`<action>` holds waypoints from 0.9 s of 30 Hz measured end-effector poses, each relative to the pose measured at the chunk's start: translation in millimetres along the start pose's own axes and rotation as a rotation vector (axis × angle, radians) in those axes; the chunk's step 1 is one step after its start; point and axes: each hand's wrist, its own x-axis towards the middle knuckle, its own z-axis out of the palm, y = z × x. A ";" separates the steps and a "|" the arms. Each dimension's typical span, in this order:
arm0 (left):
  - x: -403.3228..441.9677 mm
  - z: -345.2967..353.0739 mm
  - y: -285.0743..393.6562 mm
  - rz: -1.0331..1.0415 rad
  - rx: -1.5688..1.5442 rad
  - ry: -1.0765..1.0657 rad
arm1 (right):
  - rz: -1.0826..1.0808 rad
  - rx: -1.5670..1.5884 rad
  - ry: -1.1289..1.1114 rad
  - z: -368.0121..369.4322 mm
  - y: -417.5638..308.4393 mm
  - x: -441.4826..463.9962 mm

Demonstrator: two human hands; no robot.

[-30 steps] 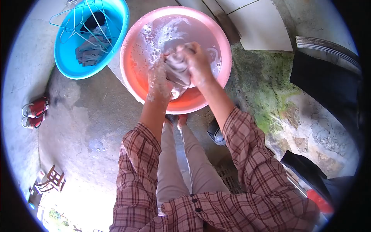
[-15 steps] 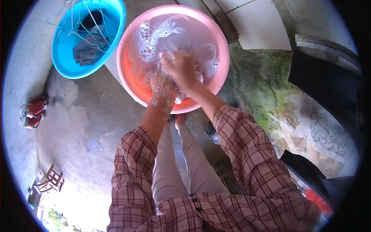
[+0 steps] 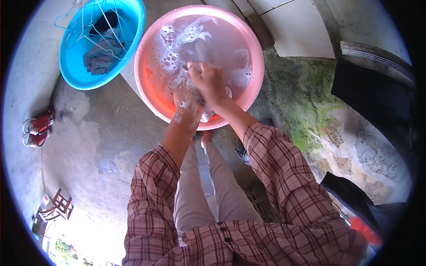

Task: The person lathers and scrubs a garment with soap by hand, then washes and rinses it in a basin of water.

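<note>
A round pink basin [image 3: 257,66] holds cloudy, soapy water with foam. Both my hands are inside it, close together near its front side. My right hand [image 3: 209,83] is closed, its fingers curled round part of a wet, pale cloth [image 3: 207,116]. Most of that cloth is hidden by my wrists and the suds. Beside it, lower and to the left, my left hand [image 3: 185,95] is wet and foamy against the cloth; its fingers are hidden by foam and by my right hand.
A blue basin [image 3: 66,66] at the upper left contains dark and greyish clothes [image 3: 103,55], with wire hangers [image 3: 84,34] across it. Red shoes [image 3: 39,128] stand by the left wall. A small wooden chair [image 3: 60,206] is at the lower left. Mossy concrete lies to the right.
My right hand has shifted slightly to the right and its fingers have moved a little apart from my left hand. Foam between the hands has spread. The basins have not moved.
</note>
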 end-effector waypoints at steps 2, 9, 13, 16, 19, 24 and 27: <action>4.5 -3.9 3.8 -0.055 -0.010 -0.004 | -0.011 0.047 -0.044 -10.8 -31.9 -15.8; 8.6 -9.8 -2.8 -0.119 0.015 -0.040 | -0.097 -0.073 0.023 -10.1 -37.5 -19.8; -9.9 8.4 -0.6 -0.002 0.206 0.066 | 0.052 -0.049 0.015 -5.8 0.6 10.5; 18.3 -22.0 0.4 -0.073 0.096 0.057 | -0.087 0.014 0.013 -7.6 -22.9 -3.6; 20.8 -28.6 9.5 -0.135 0.025 -0.052 | -0.188 0.077 0.005 -17.7 -67.8 -34.4; -3.1 -7.7 -0.3 -0.057 0.131 -0.038 | -0.170 0.015 0.104 -2.6 -36.8 -26.0; -18.8 1.8 -4.5 0.010 0.211 -0.067 | 0.265 0.187 -0.042 -19.6 -19.8 6.9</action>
